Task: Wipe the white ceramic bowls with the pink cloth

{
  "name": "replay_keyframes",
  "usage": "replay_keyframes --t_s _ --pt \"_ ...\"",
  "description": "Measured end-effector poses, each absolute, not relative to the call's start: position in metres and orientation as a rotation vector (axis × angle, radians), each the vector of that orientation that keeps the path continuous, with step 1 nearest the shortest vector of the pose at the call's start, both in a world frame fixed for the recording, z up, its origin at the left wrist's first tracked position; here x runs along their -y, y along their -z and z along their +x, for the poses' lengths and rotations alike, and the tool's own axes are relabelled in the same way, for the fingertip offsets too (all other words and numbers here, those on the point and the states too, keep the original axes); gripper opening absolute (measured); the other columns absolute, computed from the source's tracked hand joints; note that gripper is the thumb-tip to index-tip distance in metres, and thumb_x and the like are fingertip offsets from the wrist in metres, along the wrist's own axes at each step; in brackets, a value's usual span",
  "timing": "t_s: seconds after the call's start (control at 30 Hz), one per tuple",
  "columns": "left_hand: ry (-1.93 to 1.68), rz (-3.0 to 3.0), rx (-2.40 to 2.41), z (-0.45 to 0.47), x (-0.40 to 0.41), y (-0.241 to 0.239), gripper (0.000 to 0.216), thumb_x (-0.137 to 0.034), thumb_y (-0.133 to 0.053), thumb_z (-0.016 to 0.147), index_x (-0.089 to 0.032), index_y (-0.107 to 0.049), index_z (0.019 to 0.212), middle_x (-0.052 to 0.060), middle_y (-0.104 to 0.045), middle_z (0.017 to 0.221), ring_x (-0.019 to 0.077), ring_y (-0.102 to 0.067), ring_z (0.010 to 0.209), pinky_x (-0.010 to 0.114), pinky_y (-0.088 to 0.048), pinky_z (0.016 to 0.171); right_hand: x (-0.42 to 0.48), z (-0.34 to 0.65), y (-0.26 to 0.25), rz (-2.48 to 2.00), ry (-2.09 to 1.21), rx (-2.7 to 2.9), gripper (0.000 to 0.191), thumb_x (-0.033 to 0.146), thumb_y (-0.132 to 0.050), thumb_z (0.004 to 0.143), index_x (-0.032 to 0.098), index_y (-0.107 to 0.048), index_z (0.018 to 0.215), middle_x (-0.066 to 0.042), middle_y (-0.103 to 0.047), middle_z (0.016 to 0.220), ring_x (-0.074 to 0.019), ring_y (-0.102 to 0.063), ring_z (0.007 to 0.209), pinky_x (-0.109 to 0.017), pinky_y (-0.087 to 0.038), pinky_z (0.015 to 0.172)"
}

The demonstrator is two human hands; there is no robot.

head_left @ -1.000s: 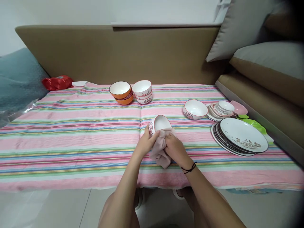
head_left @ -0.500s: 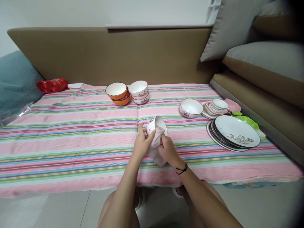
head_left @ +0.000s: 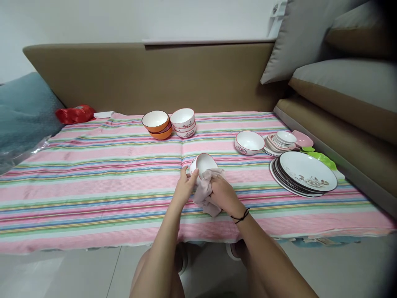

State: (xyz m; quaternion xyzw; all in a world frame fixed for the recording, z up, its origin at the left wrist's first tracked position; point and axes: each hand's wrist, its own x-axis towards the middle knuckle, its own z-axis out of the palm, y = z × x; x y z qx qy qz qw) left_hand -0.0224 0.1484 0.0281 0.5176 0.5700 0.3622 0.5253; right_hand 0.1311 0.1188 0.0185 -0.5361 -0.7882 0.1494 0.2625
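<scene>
A white bowl with a red rim is tilted above the striped cloth. My left hand grips its left side, thumb near the rim and fingers around the outside. In my right hand is a pale pink rag, pressed against the near right rim of the bowl. The rag hides the bowl's lower part, and its loose end hangs below my hands. The fingertips of my right hand are covered by the rag.
Beyond my hands stand stacked orange bowls and stacked white bowls. A single white bowl sits to the right, beside small dishes and a stack of plates. Grey cushions rise at the right; a red package lies far left.
The bowl has turned so its opening faces more upward. My right hand has moved the rag from the bowl's left front to its near right rim. The view has shifted slightly.
</scene>
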Motion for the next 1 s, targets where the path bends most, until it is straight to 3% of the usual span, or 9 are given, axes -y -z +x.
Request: replay_keyframes --t_s 0.13,0.3,0.43,0.53,0.6,0.7,0.8,0.9,1.0 --pt "-0.889 1.238 -1.315 -0.017 -0.145 -0.035 0.073 -0.054 -0.057 0.085 -0.014 -0.032 0.140 0.012 -0.063 0.110 0.0213 -0.061 0.098 0.031 -0.048 0.081 -0.115 0.126 -0.027 -1.660 -0.480 2.102 0.021 0.007 -0.046 0.076 0.018 -0.063 0.080 -0.007 -0.067 0.084 -0.0185 -0.059 0.073 -0.026 -0.039 0.062" --pt "-0.915 1.238 -1.365 -0.016 -0.144 -0.041 0.067 -0.051 -0.057 0.085 -0.014 -0.039 0.138 0.011 -0.063 0.105 0.0212 -0.061 0.095 0.030 -0.047 0.080 -0.111 0.125 -0.030 -1.562 -0.613 2.033 0.020 0.007 -0.043 0.075 0.017 -0.059 0.082 -0.004 -0.065 0.075 -0.0163 -0.055 0.062 -0.025 -0.036 0.057" --pt "-0.889 1.233 -1.368 -0.019 -0.145 -0.038 0.082 -0.056 -0.054 0.085 -0.014 -0.025 0.148 0.010 -0.063 0.102 0.0206 -0.061 0.091 0.031 -0.048 0.077 -0.112 0.137 -0.028 -1.361 -0.835 2.095 0.022 0.007 -0.044 0.075 0.017 -0.060 0.086 -0.005 -0.068 0.087 -0.0176 -0.060 0.075 -0.026 -0.045 0.068" --pt "-0.890 1.235 -1.350 -0.019 -0.147 -0.034 0.087 -0.058 -0.054 0.084 -0.013 -0.020 0.150 0.011 -0.062 0.106 0.0196 -0.061 0.089 0.030 -0.047 0.077 -0.117 0.146 -0.023 -1.270 -0.718 2.190 0.032 0.009 -0.052 0.072 0.016 -0.061 0.102 -0.010 -0.065 0.113 -0.0244 -0.058 0.105 -0.036 -0.044 0.092" --pt "-0.903 1.232 -1.367 -0.018 -0.149 -0.031 0.086 -0.059 -0.054 0.084 -0.012 -0.023 0.149 0.012 -0.061 0.108 0.0195 -0.061 0.088 0.030 -0.047 0.077 -0.119 0.148 -0.021 -1.305 -0.598 2.188 0.038 0.011 -0.053 0.072 0.014 -0.060 0.109 -0.013 -0.061 0.121 -0.0265 -0.052 0.115 -0.040 -0.040 0.099" --pt "-0.894 1.194 -1.416 -0.017 -0.152 -0.028 0.083 -0.065 -0.050 0.083 -0.013 -0.029 0.145 0.010 -0.063 0.098 0.0200 -0.062 0.080 0.031 -0.049 0.073 -0.120 0.143 -0.022 -1.470 -0.586 2.177 0.022 0.010 -0.048 0.075 0.015 -0.064 0.090 -0.010 -0.068 0.098 -0.0221 -0.060 0.090 -0.032 -0.046 0.080" --pt "-0.897 1.112 -1.447 -0.018 -0.154 -0.029 0.079 -0.070 -0.043 0.084 -0.013 -0.038 0.138 0.007 -0.062 0.085 0.0206 -0.063 0.077 0.033 -0.050 0.073 -0.119 0.137 -0.024 -1.574 -0.635 2.105 0.016 0.009 -0.045 0.073 0.018 -0.058 0.067 -0.003 -0.062 0.066 -0.0157 -0.052 0.059 -0.026 -0.038 0.058" --pt "-0.934 1.049 -1.387 -0.016 -0.151 -0.035 0.077 -0.066 -0.048 0.084 -0.013 -0.035 0.138 0.006 -0.062 0.087 0.0195 -0.063 0.082 0.032 -0.051 0.075 -0.119 0.135 -0.024 -1.447 -0.733 1.899 0.017 0.010 -0.042 0.073 0.018 -0.056 0.068 0.001 -0.058 0.060 -0.0143 -0.049 0.055 -0.024 -0.035 0.054" --pt "-0.977 1.062 -1.339 -0.012 -0.145 -0.038 0.076 -0.052 -0.064 0.080 -0.014 -0.035 0.139 0.007 -0.063 0.095 0.0186 -0.062 0.085 0.030 -0.050 0.076 -0.119 0.139 -0.022 -1.293 -0.936 1.790 0.020 0.010 -0.041 0.074 0.018 -0.059 0.079 0.000 -0.065 0.072 -0.0155 -0.056 0.064 -0.023 -0.041 0.058"
